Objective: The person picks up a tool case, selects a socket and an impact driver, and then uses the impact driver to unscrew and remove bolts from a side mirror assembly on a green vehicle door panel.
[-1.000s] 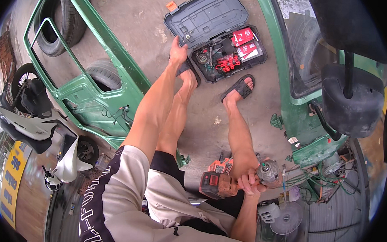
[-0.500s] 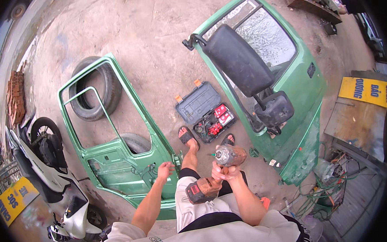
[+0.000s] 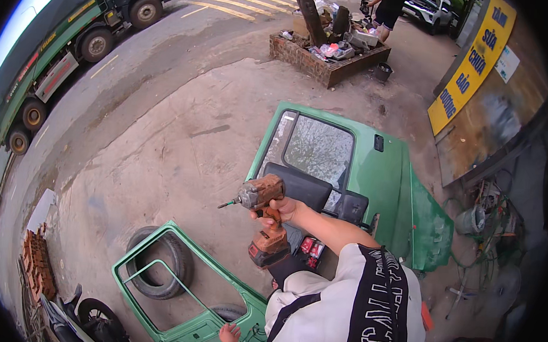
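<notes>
My right hand (image 3: 284, 209) is wrapped round the grip of a worn, brownish cordless impact driver (image 3: 261, 194). Its thin green-banded bit points left, and the battery hangs below. Low in view, my left hand (image 3: 229, 335) is beside a stripped green truck door (image 3: 176, 333); its fingers are curled, and whatever they may hold is hidden. A second green truck door (image 3: 380, 171), with window glass and black mirrors (image 3: 301, 184), lies beyond my right arm. Partly covered by my arm and the driver is a toolbox with red items (image 3: 311, 248).
One tyre (image 3: 183, 262) shows through the stripped door's window opening, another beneath it. A motorbike (image 3: 98, 323) stands lower left near stacked bricks (image 3: 37, 263). A brick planter (image 3: 330, 74), a person (image 3: 394, 9) and a green truck (image 3: 55, 51) are farther off. Cables and a bucket (image 3: 470, 220) lie right.
The view has swung up toward the road. My right hand has raised the impact driver, arm stretched out farther. My left hand now shows only at the lower edge.
</notes>
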Available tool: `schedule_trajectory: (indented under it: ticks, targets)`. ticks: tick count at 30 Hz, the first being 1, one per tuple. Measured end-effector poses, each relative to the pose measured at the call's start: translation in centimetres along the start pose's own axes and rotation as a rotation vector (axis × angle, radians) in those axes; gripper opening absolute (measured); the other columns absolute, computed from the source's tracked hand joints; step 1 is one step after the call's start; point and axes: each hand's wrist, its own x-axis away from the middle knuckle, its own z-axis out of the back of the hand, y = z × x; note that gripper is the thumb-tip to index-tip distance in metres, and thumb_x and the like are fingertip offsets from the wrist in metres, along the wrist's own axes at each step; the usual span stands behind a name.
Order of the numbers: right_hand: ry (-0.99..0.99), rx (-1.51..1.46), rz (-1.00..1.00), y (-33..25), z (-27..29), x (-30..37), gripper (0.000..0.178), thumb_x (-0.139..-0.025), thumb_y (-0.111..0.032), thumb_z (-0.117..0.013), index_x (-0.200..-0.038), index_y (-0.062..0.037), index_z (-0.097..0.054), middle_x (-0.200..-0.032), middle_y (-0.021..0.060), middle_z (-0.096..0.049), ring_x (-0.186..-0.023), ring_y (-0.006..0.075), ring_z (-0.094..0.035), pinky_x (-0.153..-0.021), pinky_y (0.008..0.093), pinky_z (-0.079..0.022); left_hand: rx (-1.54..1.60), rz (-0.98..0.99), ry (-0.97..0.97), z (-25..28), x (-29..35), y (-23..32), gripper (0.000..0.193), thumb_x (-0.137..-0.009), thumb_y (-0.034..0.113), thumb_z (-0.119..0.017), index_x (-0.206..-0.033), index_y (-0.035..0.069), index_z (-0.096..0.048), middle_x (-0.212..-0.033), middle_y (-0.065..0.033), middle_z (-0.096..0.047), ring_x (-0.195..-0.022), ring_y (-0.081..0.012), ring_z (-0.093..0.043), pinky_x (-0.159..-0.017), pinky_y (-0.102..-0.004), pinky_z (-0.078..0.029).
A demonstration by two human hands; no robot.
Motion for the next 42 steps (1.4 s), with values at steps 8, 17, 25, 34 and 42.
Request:
schedule_trajectory:
  ticks: [8, 17, 25, 34, 42]
  targets:
    - [0.212, -0.013, 0.338, -3.3, 5.1, 2.3, 0.072, -0.085, -0.052, -0.075, -0.132, -0.0003, -0.056, -0.117, 0.007, -0.06, -0.076, 0.0142, -0.058, -0.07, 0.0335, -0.048, -0.353, 0.217, -0.216, -13.9, -6.9, 8.0, 0.036, -0.1, 0.03, -0.057, -0.127, 0.008, -0.052, -0.102, -0.0125, -0.07, -0.084, -0.0283, -0.068, -0.067, -0.0434, -0.052]
    - [0.063, -0.243, 0.667, -10.6, 12.1, -17.2, 0.064, -0.088, -0.044, -0.075, -0.136, -0.008, -0.055, -0.118, 0.0034, -0.058, -0.074, 0.0136, -0.054, -0.074, 0.0342, -0.048, -0.439, 0.002, -0.284, -19.2, -14.1, 34.8, 0.029, -0.101, 0.028, -0.058, -0.121, 0.008, -0.055, -0.095, -0.0106, -0.07, -0.074, -0.0235, -0.068, -0.057, -0.036, -0.052]
    - [-0.008, -0.051, 0.694, -20.4, 17.1, -21.4, 0.058, -0.092, -0.041, -0.072, -0.133, -0.0039, -0.055, -0.115, 0.0074, -0.059, -0.073, 0.013, -0.056, -0.072, 0.0335, -0.05, -0.167, -0.431, -0.246, -34.1, -15.7, 65.0, 0.047, -0.103, 0.035, -0.052, -0.139, 0.006, -0.05, -0.126, -0.0137, -0.063, -0.102, -0.025, -0.065, -0.089, -0.0373, -0.05]
    - [0.453, 0.084, 1.064, -20.2, 20.3, -24.9, 0.06, -0.086, -0.022, -0.079, -0.137, -0.0056, -0.051, -0.114, 0.0174, -0.064, -0.069, 0.0179, -0.062, -0.065, 0.0305, -0.053, -0.74, -0.621, -1.034, -60.6, -9.4, 77.8, 0.065, -0.105, 0.055, -0.038, -0.143, 0.002, -0.044, -0.138, -0.0197, -0.057, -0.119, -0.0271, -0.059, -0.097, -0.0391, -0.047]
    - [1.209, 0.532, 1.31, -28.1, 17.0, -35.8, 0.038, -0.086, -0.01, -0.073, -0.122, -0.0016, -0.063, -0.101, 0.009, -0.073, -0.067, 0.0129, -0.062, -0.063, 0.0267, -0.052, -0.613, -0.38, -1.785, -76.6, -0.2, 88.4, 0.094, -0.096, 0.078, -0.025, -0.16, 0.009, -0.019, -0.157, -0.0283, -0.034, -0.141, -0.0379, -0.042, -0.115, -0.0465, -0.036]
